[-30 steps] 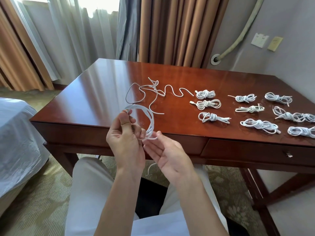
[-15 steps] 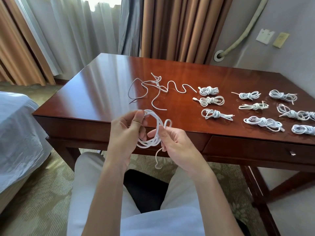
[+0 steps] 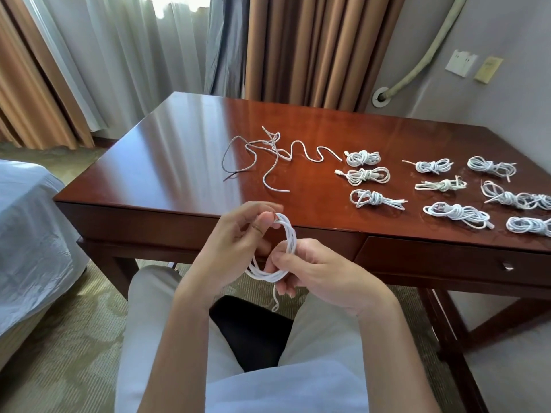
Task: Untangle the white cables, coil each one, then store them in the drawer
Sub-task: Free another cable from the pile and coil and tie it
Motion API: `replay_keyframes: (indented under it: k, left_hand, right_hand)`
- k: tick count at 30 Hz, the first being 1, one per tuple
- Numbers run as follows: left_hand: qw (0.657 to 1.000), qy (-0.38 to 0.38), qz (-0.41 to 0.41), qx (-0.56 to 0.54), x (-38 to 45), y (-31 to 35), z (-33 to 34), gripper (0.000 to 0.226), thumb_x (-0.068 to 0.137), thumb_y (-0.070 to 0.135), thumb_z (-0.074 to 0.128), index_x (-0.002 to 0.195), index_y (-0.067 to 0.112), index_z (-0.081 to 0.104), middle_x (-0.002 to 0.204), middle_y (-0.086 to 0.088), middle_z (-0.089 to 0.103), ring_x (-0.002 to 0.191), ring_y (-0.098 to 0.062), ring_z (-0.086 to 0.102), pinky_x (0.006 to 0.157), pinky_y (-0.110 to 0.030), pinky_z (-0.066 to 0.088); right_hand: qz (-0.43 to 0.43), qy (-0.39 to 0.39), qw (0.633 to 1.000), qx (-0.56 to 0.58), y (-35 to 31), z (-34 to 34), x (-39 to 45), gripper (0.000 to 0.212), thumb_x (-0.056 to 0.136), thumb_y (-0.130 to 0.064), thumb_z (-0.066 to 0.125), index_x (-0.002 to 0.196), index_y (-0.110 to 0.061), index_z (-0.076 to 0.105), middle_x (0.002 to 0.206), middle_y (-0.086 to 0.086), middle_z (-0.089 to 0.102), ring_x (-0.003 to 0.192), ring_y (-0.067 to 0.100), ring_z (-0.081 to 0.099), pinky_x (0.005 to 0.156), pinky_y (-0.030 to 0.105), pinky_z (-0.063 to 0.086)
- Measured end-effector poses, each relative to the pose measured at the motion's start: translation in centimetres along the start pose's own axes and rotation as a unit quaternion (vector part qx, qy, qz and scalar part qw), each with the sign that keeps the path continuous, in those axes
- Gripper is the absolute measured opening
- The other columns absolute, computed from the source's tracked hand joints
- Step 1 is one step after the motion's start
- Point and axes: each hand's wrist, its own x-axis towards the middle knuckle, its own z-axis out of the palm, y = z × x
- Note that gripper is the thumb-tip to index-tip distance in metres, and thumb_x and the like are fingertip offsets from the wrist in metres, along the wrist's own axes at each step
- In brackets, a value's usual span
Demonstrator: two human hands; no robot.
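Observation:
Just in front of the desk's near edge, both hands hold a looped white cable (image 3: 290,239). My left hand (image 3: 235,242) pinches the top of the loop between thumb and fingers. My right hand (image 3: 310,266) grips its lower right side, and a short tail hangs down below it. A loose tangle of white cables (image 3: 268,153) lies on the desk top (image 3: 179,150). Several coiled white cables (image 3: 365,175) lie in rows to its right. The drawer (image 3: 447,263) in the desk front at right is closed.
A bed with a white sheet (image 3: 26,234) stands at left. Curtains (image 3: 298,49) hang behind the desk. A hose (image 3: 417,67) runs up the wall from a hole at the back right. My legs and a dark seat (image 3: 253,332) are below the hands.
The loop has been gathered tighter and now hangs upright between both hands. My right hand has closed round its lower side; earlier its fingers were more spread.

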Motion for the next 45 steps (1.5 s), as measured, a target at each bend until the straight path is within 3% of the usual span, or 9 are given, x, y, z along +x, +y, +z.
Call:
replay_keyframes:
  k: [2,7,12,16,22,32,38,41,45]
  left_hand:
    - [0.999,-0.047,0.015,-0.012,-0.1,-0.3,-0.1,0.028,0.106,0.025,0.045,0.102,0.007,0.065,0.125,0.0,0.07,0.098,-0.02,0.07,0.084,-0.035,0.054]
    - [0.999,-0.017,0.026,-0.033,0.0,-0.7,0.6,0.027,0.102,0.035,0.047,0.094,0.015,0.063,0.077,-0.004,0.064,0.07,-0.017,0.062,0.066,-0.04,0.049]
    - [0.999,0.013,0.028,-0.041,0.3,-0.6,0.9,0.018,0.097,0.037,0.053,0.096,0.026,0.068,0.068,-0.006,0.058,0.061,-0.024,0.052,0.061,-0.047,0.045]
    - [0.996,0.01,0.027,-0.084,0.3,-0.6,1.2,0.021,0.1,0.028,0.055,0.101,0.012,0.069,0.069,-0.005,0.063,0.061,-0.024,0.06,0.067,-0.043,0.05]
    - [0.992,0.057,0.007,-0.109,0.5,-0.6,1.6,0.022,0.103,0.011,0.053,0.098,0.009,0.074,0.076,-0.015,0.069,0.069,-0.031,0.064,0.077,-0.052,0.056]
    - [0.995,0.022,-0.012,-0.095,0.3,-0.6,1.6,0.032,0.105,0.009,0.05,0.083,0.014,0.072,0.062,-0.005,0.054,0.057,-0.021,0.051,0.056,-0.031,0.048]
    - [0.965,0.159,-0.031,-0.206,0.7,-0.4,2.0,0.03,0.105,0.019,0.05,0.085,0.013,0.072,0.067,-0.015,0.06,0.06,-0.027,0.054,0.059,-0.035,0.051]
    - [0.938,0.227,-0.037,-0.259,0.9,0.1,2.8,0.03,0.106,0.02,0.046,0.084,0.011,0.066,0.061,0.003,0.055,0.054,-0.012,0.054,0.055,-0.026,0.051]
    - [0.924,0.262,-0.035,-0.276,1.2,0.3,3.2,0.029,0.106,0.02,0.045,0.086,0.01,0.063,0.061,0.007,0.049,0.054,-0.009,0.044,0.051,-0.024,0.041]
  right_hand:
    - [-0.011,-0.018,1.0,0.022,-0.3,-0.1,-0.3,0.029,0.107,-0.005,0.041,0.089,-0.007,0.063,0.078,0.013,0.057,0.069,0.018,0.055,0.065,0.029,0.048]
    - [-0.024,0.008,1.0,0.005,-0.3,-0.3,-0.2,0.031,0.103,-0.004,0.042,0.083,-0.012,0.065,0.079,0.002,0.062,0.065,0.012,0.058,0.065,0.027,0.048]
    - [-0.051,0.114,0.99,-0.063,0.1,-0.6,0.3,0.031,0.093,-0.008,0.049,0.073,-0.023,0.066,0.075,-0.001,0.067,0.07,0.007,0.058,0.069,0.036,0.051]
    - [-0.087,0.111,0.985,0.104,0.5,-0.1,0.9,0.015,0.084,-0.018,0.051,0.079,-0.014,0.064,0.067,-0.002,0.061,0.079,0.021,0.055,0.081,0.033,0.046]
    - [-0.087,0.167,0.95,0.251,-0.1,1.2,1.6,0.043,0.094,-0.053,0.047,0.081,-0.013,0.056,0.05,-0.007,0.031,0.054,0.01,0.031,0.056,0.016,0.035]
    - [-0.115,0.179,0.952,0.218,0.5,1.5,1.8,0.038,0.109,-0.033,0.034,0.084,-0.008,0.047,0.046,-0.011,0.051,0.045,0.006,0.037,0.066,0.043,0.036]
    - [-0.191,0.136,0.936,0.261,1.1,2.5,2.3,0.022,0.087,-0.019,0.075,0.099,-0.007,0.061,0.08,-0.001,0.066,0.077,0.012,0.064,0.079,0.027,0.054]
    - [-0.211,0.162,0.92,0.288,1.1,3.8,2.8,0.017,0.088,0.001,0.071,0.099,-0.006,0.059,0.088,-0.002,0.07,0.086,0.012,0.067,0.085,0.027,0.056]
    - [-0.215,0.247,0.892,0.311,0.2,4.3,3.1,0.019,0.089,-0.021,0.064,0.099,-0.005,0.066,0.081,0.006,0.075,0.078,0.014,0.069,0.08,0.023,0.057]
